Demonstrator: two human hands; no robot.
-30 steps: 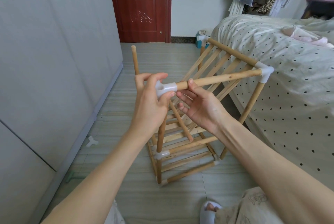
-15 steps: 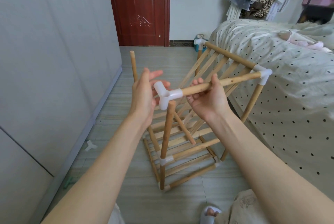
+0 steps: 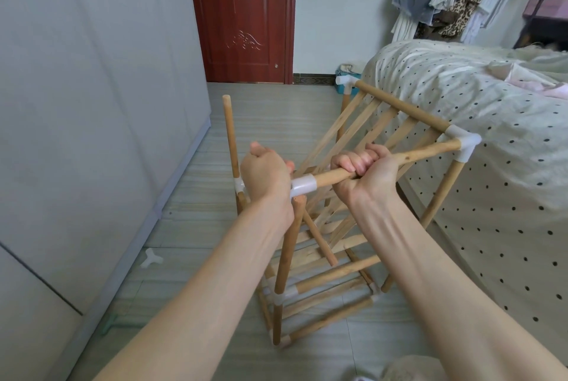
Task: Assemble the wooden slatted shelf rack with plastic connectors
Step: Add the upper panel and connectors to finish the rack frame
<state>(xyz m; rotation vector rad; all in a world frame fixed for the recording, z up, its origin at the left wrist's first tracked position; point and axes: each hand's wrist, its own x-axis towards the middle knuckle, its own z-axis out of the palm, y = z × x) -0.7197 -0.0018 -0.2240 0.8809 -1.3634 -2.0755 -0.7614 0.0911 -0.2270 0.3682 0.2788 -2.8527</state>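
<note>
Nearby, the rack (image 3: 325, 227) stood on the floor (image 3: 190, 257) beside the bed (image 3: 491, 147). The right hand (image 3: 365, 174) was clamped round the top rod (image 3: 424, 154); the left hand (image 3: 264, 174) curled over the white connector (image 3: 302, 186), partly hiding it. A loose connector (image 3: 151, 258) lay by the wardrobe (image 3: 86, 104), with the door (image 3: 242, 15) behind.

Your right hand (image 3: 367, 170) grips the top rail (image 3: 396, 161); at nine o'clock of it your left hand (image 3: 266, 176) closes on the white connector (image 3: 302, 186), directly above an upright dowel (image 3: 287, 250).
</note>
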